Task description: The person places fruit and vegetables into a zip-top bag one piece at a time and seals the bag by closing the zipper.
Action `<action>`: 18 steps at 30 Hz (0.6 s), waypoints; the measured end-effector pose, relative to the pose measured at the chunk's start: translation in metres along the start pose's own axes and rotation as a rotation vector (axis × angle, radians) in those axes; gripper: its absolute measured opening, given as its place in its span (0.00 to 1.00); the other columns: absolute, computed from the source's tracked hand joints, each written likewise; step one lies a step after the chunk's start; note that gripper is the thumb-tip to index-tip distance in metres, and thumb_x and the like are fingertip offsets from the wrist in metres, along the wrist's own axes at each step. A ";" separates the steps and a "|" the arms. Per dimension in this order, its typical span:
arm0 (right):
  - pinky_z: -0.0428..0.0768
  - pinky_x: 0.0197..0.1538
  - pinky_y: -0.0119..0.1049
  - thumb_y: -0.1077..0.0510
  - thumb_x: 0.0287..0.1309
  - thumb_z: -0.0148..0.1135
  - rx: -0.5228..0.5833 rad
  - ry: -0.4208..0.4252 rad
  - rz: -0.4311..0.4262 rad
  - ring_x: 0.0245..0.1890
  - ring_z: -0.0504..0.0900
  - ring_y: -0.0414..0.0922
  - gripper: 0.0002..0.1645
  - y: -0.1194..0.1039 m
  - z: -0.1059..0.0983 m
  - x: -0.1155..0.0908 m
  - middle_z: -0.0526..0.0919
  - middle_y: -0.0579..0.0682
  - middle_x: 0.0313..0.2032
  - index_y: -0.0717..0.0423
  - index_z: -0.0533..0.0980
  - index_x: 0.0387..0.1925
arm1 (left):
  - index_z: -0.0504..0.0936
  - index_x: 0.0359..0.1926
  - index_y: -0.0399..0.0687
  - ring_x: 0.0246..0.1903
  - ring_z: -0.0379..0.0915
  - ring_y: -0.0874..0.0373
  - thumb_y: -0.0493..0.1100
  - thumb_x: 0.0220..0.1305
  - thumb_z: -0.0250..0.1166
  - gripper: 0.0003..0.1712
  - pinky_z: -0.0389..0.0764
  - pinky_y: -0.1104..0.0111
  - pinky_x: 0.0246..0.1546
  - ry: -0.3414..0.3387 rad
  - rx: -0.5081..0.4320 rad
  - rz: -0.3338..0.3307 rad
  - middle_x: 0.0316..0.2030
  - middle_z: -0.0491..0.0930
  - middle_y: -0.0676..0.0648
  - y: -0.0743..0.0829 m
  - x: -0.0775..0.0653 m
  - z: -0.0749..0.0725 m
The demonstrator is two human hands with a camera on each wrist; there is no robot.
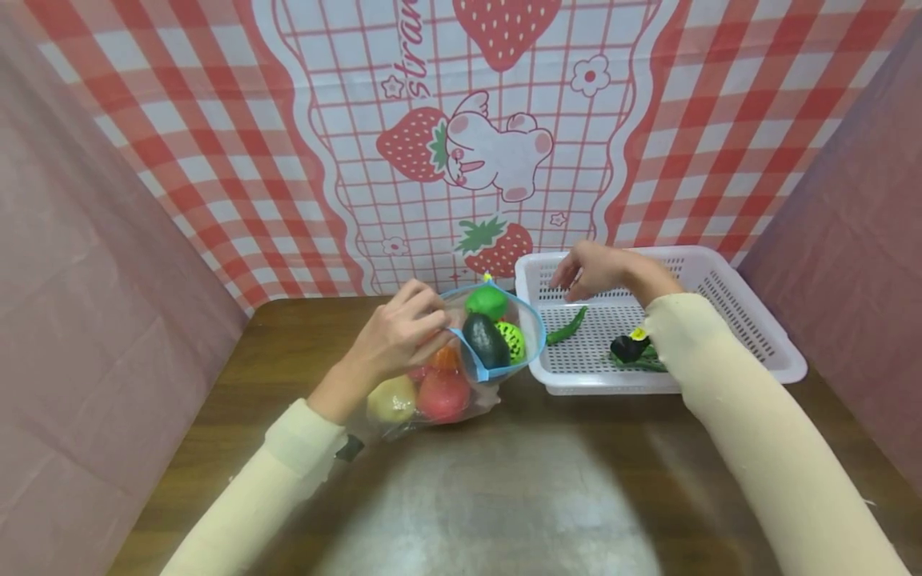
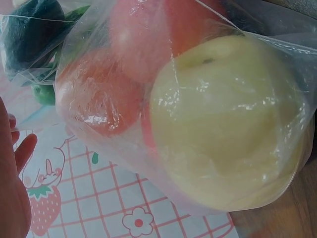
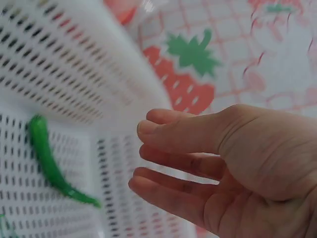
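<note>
A brown table top [image 1: 497,504] with visible wood grain spans the lower part of the head view, a broad patch of pale glare washing over its near middle. Toward its far right stands a rectangular white plastic basket [image 1: 619,385] with perforated base and sides. Just left of it, a bulging clear bag [image 1: 481,373] with a light-blue rim appears to rest its lower end on the wood.

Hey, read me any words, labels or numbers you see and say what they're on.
"stra", next letter cut off by the picture's edge: sideways on the patterned cloth.
Yellow sticker on the dark item in the white basket: too small to read.
I can read nothing else.
</note>
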State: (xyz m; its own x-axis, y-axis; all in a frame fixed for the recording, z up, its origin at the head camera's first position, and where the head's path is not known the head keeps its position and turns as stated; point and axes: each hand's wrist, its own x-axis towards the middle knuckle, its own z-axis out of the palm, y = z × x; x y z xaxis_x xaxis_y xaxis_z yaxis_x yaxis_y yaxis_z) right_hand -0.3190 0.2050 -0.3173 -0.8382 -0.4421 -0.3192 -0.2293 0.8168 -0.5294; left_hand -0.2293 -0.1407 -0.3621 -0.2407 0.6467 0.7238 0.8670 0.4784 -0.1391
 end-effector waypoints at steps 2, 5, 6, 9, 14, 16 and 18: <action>0.87 0.55 0.46 0.64 0.58 0.68 0.022 -0.013 0.052 0.57 0.82 0.55 0.24 0.011 0.004 0.005 0.81 0.64 0.59 0.59 0.80 0.57 | 0.82 0.34 0.46 0.42 0.74 0.53 0.43 0.63 0.67 0.05 0.84 0.68 0.28 -0.004 -0.001 -0.003 0.36 0.80 0.48 0.000 0.000 -0.001; 0.87 0.54 0.46 0.63 0.58 0.69 0.073 -0.006 0.115 0.58 0.81 0.57 0.25 0.024 0.008 0.010 0.79 0.66 0.60 0.60 0.79 0.58 | 0.82 0.34 0.46 0.41 0.74 0.53 0.43 0.63 0.67 0.05 0.83 0.68 0.27 -0.005 -0.002 -0.006 0.36 0.80 0.48 0.000 0.000 -0.001; 0.87 0.54 0.46 0.63 0.58 0.69 0.080 0.001 0.123 0.59 0.80 0.58 0.26 0.027 0.010 0.011 0.78 0.67 0.61 0.61 0.78 0.59 | 0.82 0.34 0.46 0.41 0.74 0.53 0.43 0.63 0.67 0.05 0.83 0.68 0.27 -0.004 -0.001 -0.005 0.36 0.80 0.48 0.000 0.000 -0.001; 0.87 0.55 0.46 0.61 0.59 0.69 0.103 0.020 0.166 0.59 0.80 0.58 0.26 0.036 0.012 0.014 0.78 0.67 0.62 0.61 0.78 0.59 | 0.82 0.34 0.47 0.41 0.74 0.53 0.43 0.62 0.67 0.05 0.83 0.68 0.27 0.002 0.001 -0.004 0.36 0.80 0.48 0.000 0.001 -0.001; 0.87 0.56 0.47 0.60 0.59 0.69 0.150 0.019 0.237 0.56 0.84 0.55 0.26 0.050 0.018 0.018 0.80 0.64 0.60 0.60 0.78 0.59 | 0.82 0.34 0.47 0.41 0.74 0.53 0.43 0.62 0.67 0.05 0.83 0.67 0.26 0.002 0.000 -0.007 0.36 0.80 0.48 -0.001 0.001 0.000; 0.87 0.55 0.46 0.60 0.59 0.69 0.175 0.012 0.258 0.53 0.86 0.55 0.26 0.055 0.021 0.020 0.81 0.63 0.58 0.60 0.78 0.59 | 0.82 0.34 0.47 0.41 0.74 0.53 0.43 0.63 0.67 0.05 0.83 0.68 0.26 -0.002 -0.001 -0.008 0.36 0.80 0.48 -0.001 0.001 -0.001; 0.88 0.53 0.45 0.60 0.58 0.69 0.194 0.013 0.284 0.50 0.87 0.53 0.26 0.059 0.024 0.023 0.83 0.62 0.56 0.60 0.79 0.59 | 0.82 0.33 0.47 0.41 0.74 0.53 0.44 0.64 0.66 0.06 0.83 0.68 0.26 -0.004 0.000 -0.007 0.36 0.80 0.48 -0.001 0.000 0.000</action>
State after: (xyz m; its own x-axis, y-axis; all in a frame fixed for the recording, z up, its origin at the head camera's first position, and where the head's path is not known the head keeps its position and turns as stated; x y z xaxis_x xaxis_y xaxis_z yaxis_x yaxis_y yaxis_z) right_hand -0.3400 0.2347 -0.3746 -0.8614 -0.2011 -0.4664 0.1119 0.8206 -0.5605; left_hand -0.2297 -0.1411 -0.3615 -0.2484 0.6461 0.7217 0.8655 0.4826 -0.1341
